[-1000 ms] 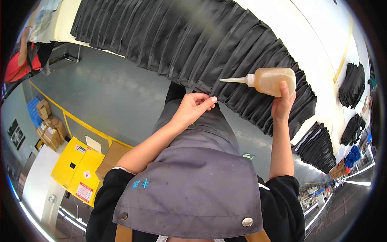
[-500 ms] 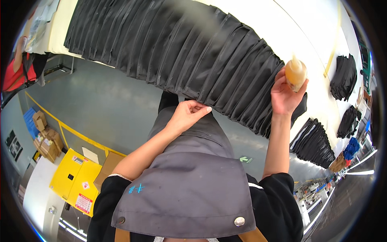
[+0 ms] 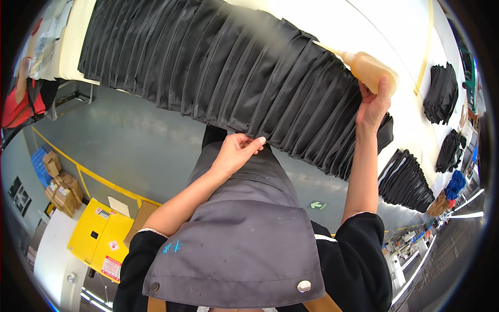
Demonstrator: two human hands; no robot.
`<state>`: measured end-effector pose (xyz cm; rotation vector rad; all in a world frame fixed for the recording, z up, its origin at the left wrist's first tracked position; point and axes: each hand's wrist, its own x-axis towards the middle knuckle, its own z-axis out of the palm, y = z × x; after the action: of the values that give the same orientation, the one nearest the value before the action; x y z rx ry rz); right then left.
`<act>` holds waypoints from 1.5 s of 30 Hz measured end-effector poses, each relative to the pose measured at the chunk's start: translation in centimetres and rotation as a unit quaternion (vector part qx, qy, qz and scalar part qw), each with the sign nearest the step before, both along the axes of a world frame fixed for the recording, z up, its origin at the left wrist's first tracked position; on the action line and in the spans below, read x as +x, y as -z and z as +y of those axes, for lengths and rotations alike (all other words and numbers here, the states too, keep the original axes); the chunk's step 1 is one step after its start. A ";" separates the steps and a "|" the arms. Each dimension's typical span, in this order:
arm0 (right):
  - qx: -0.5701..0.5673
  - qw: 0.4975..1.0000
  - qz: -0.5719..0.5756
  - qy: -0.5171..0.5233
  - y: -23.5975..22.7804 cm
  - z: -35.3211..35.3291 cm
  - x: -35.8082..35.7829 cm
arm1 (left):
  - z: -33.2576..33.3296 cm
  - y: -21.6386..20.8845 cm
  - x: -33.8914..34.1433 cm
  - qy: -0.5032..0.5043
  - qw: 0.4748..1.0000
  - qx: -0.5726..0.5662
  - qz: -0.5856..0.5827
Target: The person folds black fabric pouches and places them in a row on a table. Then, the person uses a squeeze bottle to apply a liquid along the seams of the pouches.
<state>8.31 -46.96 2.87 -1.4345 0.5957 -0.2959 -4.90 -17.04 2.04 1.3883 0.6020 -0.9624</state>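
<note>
A long row of overlapping black fabric pieces (image 3: 218, 67) is fanned out across the table, their folded edges side by side. My left hand (image 3: 235, 155) is at the near edge of the row, thumb and fingers pinched together on the edge of a piece. On the right, my right hand (image 3: 373, 108) grips a translucent squeeze bottle (image 3: 373, 72) of yellowish liquid. The bottle is tilted, its long thin nozzle aimed left over the far edge of the row. Whether the tip touches the fabric I cannot tell.
The white table (image 3: 400, 31) also bears a black fabric bundle (image 3: 441, 93) and a fanned stack (image 3: 406, 179) at the right. Far left, another person in red (image 3: 21, 106) is beside the table. A yellow cabinet (image 3: 99, 231) and cardboard boxes (image 3: 63, 192) stand at the lower left.
My right hand has tipped the bottle over, so its nozzle now points left across the fabric. My left hand has shifted slightly left along the near edge, still pinching.
</note>
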 end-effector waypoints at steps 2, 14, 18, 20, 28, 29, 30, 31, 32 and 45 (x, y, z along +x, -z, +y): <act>-0.002 1.000 0.004 -0.004 -0.1 0.0 0.0 | 0.0 0.0 0.0 0.001 1.000 0.000 0.005; -0.012 0.998 0.037 -0.040 0.0 0.2 -2.1 | 0.1 -0.1 0.2 0.006 1.000 -0.009 0.013; -0.015 0.997 0.057 -0.048 0.0 0.5 -3.1 | 0.1 -0.1 0.3 0.008 1.000 -0.006 0.021; -0.011 0.996 0.065 -0.054 0.0 0.7 -3.6 | 0.1 -0.2 0.3 0.005 1.000 -0.007 0.019; 0.010 0.993 0.092 -0.075 -0.1 1.3 -5.6 | 0.0 -0.1 0.2 0.003 1.000 -0.008 0.012; 0.012 0.992 0.094 -0.079 -0.1 1.4 -5.8 | -0.1 -0.1 0.1 -0.002 1.000 -0.007 0.005; 0.015 0.992 0.095 -0.083 -0.1 1.5 -6.1 | -0.1 -0.1 0.1 -0.004 1.000 -0.002 -0.002; 0.017 0.991 0.097 -0.087 -0.1 1.6 -6.3 | -0.1 -0.1 0.0 -0.006 1.000 -0.007 -0.003; 0.017 0.991 0.095 -0.089 -0.1 1.7 -6.5 | -0.1 0.0 0.1 -0.005 1.000 -0.007 -0.004; -0.007 0.978 0.108 -0.177 -0.2 2.5 -9.9 | -0.1 -0.1 0.2 -0.007 1.000 -0.018 0.016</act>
<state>-1.59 -44.47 3.06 -1.5680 0.4995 0.1396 -4.72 -17.17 2.12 1.3385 0.6142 -0.9812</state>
